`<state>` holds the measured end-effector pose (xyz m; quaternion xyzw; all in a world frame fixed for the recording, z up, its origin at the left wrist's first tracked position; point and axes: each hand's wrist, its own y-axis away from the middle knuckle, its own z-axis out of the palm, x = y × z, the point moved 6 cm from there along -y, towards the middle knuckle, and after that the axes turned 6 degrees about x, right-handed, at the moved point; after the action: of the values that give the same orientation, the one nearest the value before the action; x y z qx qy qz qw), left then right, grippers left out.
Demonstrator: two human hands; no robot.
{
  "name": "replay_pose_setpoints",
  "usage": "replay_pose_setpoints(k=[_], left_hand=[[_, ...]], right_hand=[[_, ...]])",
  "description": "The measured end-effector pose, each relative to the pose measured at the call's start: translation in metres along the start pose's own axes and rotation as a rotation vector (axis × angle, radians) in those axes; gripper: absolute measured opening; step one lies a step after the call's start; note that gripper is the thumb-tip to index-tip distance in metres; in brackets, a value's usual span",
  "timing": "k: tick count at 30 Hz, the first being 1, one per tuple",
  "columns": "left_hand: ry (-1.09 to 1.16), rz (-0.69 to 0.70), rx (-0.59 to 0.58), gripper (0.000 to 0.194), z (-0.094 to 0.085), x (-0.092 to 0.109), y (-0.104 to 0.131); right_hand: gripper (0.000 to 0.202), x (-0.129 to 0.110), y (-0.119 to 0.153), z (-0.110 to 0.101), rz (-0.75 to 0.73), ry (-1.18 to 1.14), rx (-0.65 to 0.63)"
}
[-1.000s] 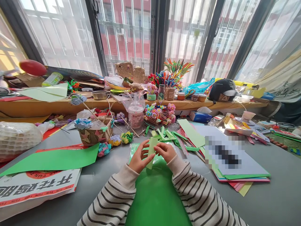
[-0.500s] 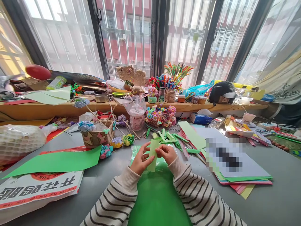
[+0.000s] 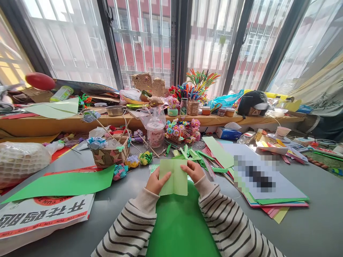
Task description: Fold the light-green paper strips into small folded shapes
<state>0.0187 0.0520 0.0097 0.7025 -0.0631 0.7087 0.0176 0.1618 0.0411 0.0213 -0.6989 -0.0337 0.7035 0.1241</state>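
Note:
Between my two hands is a pale green sheet of paper (image 3: 174,184), spread out nearly flat with a crease down its middle. My left hand (image 3: 156,181) pinches its left side, thumb on the front and fingers behind. At the upper right edge, my right hand (image 3: 194,171) grips it between thumb and fingers. Beneath the hands lies a shiny green surface (image 3: 182,225). Just beyond the sheet, several green paper strips (image 3: 194,154) lie in a loose pile.
A stack of coloured paper (image 3: 278,178) lies to the right. On the left are a long green sheet (image 3: 64,185) over a printed bag (image 3: 48,217) and a basket (image 3: 107,157) with paper flowers. A plastic cup (image 3: 155,134) and crocheted flowers (image 3: 182,129) stand behind.
The pale green sheet, folded into a narrow strip before, is now opened out to about twice the width. My hands have moved slightly apart.

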Motion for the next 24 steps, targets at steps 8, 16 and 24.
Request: replay_pose_setpoints(k=[8, 16, 24], left_hand=[[0.058, -0.113, -0.162, 0.049, 0.003, -0.005, -0.001], [-0.008, -0.165, -0.376, 0.03, 0.007, -0.009, 0.002], [-0.163, -0.086, -0.287, 0.034, 0.004, 0.002, -0.001]], right_hand=[[0.033, 0.004, 0.0, -0.003, 0.074, 0.002, 0.008], [0.031, 0.01, -0.008, -0.015, 0.101, 0.057, -0.03], [0.031, 0.008, -0.002, -0.001, 0.138, -0.002, -0.118]])
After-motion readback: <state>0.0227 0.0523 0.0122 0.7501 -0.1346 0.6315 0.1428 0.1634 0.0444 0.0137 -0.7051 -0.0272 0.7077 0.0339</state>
